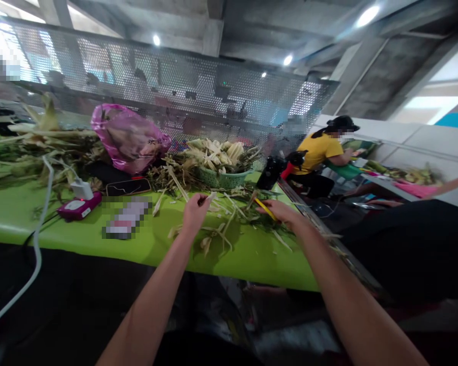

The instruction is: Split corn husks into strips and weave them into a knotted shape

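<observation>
Plant piece (212, 195), just one, sits pinched in my left hand (194, 209). My right hand (283, 212) grips one yellow tool (265, 209).

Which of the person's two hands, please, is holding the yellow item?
The right hand holds the yellow item; the left hand has a pale plant piece.

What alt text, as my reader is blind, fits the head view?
A person's left hand holds a pale piece and the right hand a yellow object over a green table strewn with plant scraps; a heaped basket stands beyond.
</observation>
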### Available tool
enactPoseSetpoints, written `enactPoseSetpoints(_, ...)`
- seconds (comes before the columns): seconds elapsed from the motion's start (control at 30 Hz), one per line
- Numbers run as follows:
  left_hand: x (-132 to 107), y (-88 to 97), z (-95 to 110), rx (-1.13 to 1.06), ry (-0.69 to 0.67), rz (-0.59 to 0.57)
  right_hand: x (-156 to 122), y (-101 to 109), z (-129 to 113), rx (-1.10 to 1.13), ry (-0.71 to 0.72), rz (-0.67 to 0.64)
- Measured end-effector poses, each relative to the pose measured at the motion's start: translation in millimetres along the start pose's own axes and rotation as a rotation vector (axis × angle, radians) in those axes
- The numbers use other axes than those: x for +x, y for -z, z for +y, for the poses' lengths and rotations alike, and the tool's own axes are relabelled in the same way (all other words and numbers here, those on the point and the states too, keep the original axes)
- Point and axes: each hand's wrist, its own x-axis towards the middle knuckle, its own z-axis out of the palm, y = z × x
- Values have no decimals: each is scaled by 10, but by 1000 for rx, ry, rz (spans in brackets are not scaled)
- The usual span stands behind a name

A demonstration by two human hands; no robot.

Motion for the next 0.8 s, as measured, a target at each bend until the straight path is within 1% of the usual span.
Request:
enactPoseSetpoints(0.13,18,-11,-25,-3,21,12,-117,3,39,170,36,0)
enactPoseSetpoints(0.23,35,-27,-42,-40,50,16,-225,-29,14,351,129,13)
enactPoseSetpoints(0.27,39,-32,-41,-47,57,15,-270,-41,-17,409,170,0)
enactPoseSetpoints(0.33,45,-38,-29,-55,67,11,-375,-73,-113,476,229,-81)
enactPoseSetpoints(0.4,46,-41,-12,-70,72,9,-490,-123,-243,470,257,-185)
enactPoseSetpoints(0.5,45,-42,2,-108,84,2,-625,-240,-441,425,295,-264)
enactPoseSetpoints(0.57,42,-42,-3,-121,96,-9,-666,-330,-539,396,342,-275)
enactPoseSetpoints(0.67,37,-44,-19,-148,111,-39,-665,-444,-615,383,415,-282)
enactPoseSetpoints(0.8,32,-52,-10,-218,136,-86,-645,-511,-645,377,429,-311)
